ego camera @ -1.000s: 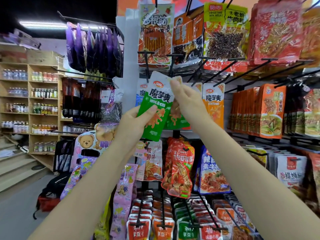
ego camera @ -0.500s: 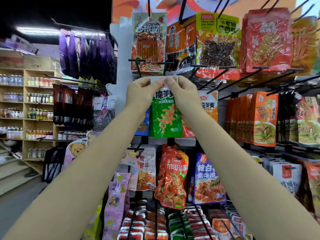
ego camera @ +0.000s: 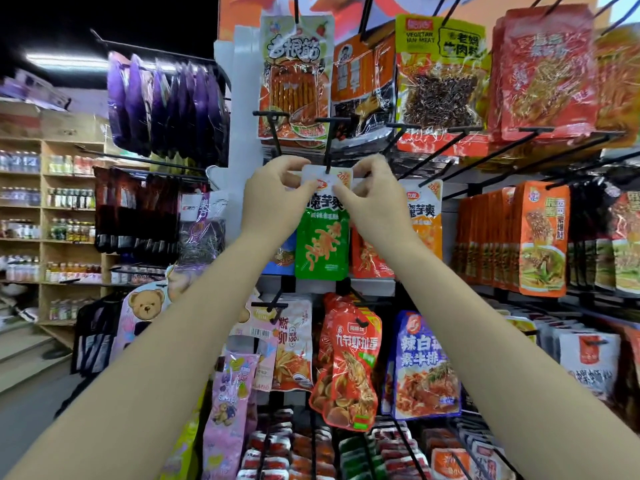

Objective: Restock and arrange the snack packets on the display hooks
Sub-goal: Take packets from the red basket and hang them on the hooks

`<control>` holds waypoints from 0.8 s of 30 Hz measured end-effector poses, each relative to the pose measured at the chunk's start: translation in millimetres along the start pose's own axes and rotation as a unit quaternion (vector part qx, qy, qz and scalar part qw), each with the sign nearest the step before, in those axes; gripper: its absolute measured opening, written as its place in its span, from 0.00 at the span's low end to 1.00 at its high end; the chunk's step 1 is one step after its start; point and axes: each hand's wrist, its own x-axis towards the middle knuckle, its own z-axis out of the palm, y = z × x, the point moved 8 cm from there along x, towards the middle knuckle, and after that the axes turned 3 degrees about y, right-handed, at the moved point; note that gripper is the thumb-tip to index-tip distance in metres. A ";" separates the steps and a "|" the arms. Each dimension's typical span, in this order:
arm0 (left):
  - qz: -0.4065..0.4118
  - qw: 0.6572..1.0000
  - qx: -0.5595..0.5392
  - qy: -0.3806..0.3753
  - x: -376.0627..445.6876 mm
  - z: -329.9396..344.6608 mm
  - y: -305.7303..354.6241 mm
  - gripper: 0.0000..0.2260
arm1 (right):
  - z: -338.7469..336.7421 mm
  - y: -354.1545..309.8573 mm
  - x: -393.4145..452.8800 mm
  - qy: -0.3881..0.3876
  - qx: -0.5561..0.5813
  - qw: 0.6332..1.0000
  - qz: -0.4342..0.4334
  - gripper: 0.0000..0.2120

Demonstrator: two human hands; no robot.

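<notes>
The green packet (ego camera: 322, 237) is hung straight down, its white top at the tip of the black hook (ego camera: 327, 147). That top is pinched by the left hand (ego camera: 273, 199) and right hand (ego camera: 372, 199), one each side, equally near.
</notes>
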 end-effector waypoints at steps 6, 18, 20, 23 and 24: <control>0.328 0.909 0.254 -0.033 -31.7 -6.7 4.7 0.25 | 2.7 -6.1 -28.5 -0.057 -0.260 0.949 -0.166 0.33; 0.344 0.837 0.403 -0.135 -31.4 36.8 -58.8 0.32 | 37.4 28.2 -18.3 -0.178 -0.427 0.876 -0.137 0.45; 0.347 0.834 0.407 -0.139 -31.7 40.2 -64.6 0.31 | 39.7 28.3 -19.4 -0.168 -0.446 0.867 -0.143 0.45; 0.345 0.831 0.408 -0.154 -32.3 42.0 -65.1 0.32 | 40.1 27.2 -20.6 -0.158 -0.464 0.857 -0.156 0.45; 0.339 0.836 0.399 -0.165 -32.6 40.5 -63.0 0.32 | 38.9 26.0 -21.2 -0.160 -0.460 0.860 -0.154 0.44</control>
